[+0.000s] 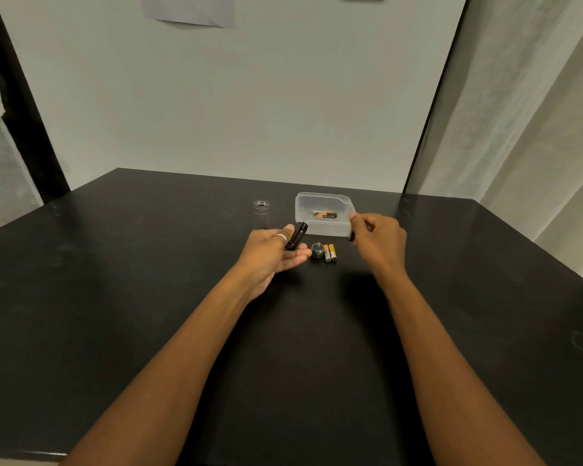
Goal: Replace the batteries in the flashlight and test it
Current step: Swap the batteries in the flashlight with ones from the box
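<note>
Status: the flashlight is lying in parts, mid-swap.

- The flashlight body (pixel 261 213) is standing upright on the dark surface (pixel 148 264), lens end up, left of the clear plastic container (pixel 317 196) and apart from both hands.
- The tail cap (pixel 317 251) is sitting off the body, on the surface between the hands. Two loose batteries (pixel 330 252) with orange-gold jackets are lying just beside it, side by side.
- The left hand (pixel 273 253) is holding the black battery carrier (pixel 297 234) palm-up, its grip a light pinch near the carrier's lower end, with the other fingers relaxed beneath. Whether any slot is filled cannot be told.
- The right hand (pixel 379 242) is hovering at the container's near right corner. Its grip is closing around a small dark object (pixel 351 235) at the fingertips, too small to identify, possibly a battery.
- Further boxed batteries (pixel 324 215) are lying inside the container.

Judgement: opening the light and pulling the carrier look done. The cells are being exchanged now. I cannot tell which set is spent and which is fresh. Left to do: finishing the carrier load, sliding it back into the body, screwing on the tail cap, and switching on to test. Roughly the halfway mark.
</note>
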`<state>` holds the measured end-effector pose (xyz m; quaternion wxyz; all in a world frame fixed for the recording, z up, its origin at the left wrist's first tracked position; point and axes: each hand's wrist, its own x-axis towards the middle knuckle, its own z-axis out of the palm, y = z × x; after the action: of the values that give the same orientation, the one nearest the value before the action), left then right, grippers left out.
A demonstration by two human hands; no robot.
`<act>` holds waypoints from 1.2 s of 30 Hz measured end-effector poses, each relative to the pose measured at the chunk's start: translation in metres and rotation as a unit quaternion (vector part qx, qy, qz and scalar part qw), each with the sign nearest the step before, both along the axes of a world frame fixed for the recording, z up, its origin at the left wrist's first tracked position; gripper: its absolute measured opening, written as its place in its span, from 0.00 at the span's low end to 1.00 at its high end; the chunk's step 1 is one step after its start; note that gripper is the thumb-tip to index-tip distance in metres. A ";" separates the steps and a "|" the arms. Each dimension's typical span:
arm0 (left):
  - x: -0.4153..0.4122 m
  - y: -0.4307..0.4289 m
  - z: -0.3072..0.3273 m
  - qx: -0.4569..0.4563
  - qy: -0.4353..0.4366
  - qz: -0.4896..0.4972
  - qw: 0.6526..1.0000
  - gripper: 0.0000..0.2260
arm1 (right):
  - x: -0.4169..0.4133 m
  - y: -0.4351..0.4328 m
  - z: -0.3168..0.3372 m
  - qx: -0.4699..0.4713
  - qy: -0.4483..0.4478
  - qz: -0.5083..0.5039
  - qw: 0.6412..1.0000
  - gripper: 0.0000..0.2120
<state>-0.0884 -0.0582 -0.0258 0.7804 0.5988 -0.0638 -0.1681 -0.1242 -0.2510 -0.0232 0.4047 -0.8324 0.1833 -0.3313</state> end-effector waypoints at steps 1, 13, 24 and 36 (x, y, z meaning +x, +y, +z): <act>0.000 0.000 0.000 0.001 0.000 0.000 1.000 0.12 | 0.001 -0.001 -0.002 -0.025 0.028 -0.008 0.999 0.20; -0.004 0.002 0.003 0.002 -0.002 -0.005 1.000 0.11 | 0.002 0.009 -0.011 -0.154 0.169 -0.022 0.973 0.21; -0.004 0.001 0.004 0.006 -0.002 -0.004 1.000 0.11 | 0.002 0.009 -0.010 -0.149 0.170 -0.014 0.974 0.23; -0.004 0.001 0.004 0.007 -0.002 -0.006 1.000 0.11 | 0.003 0.008 -0.008 -0.107 0.141 0.000 0.984 0.22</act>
<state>-0.0925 -0.0574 -0.0219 0.7750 0.6043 -0.0675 -0.1722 -0.1215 -0.2430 -0.0314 0.2837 -0.9092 0.2021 -0.2280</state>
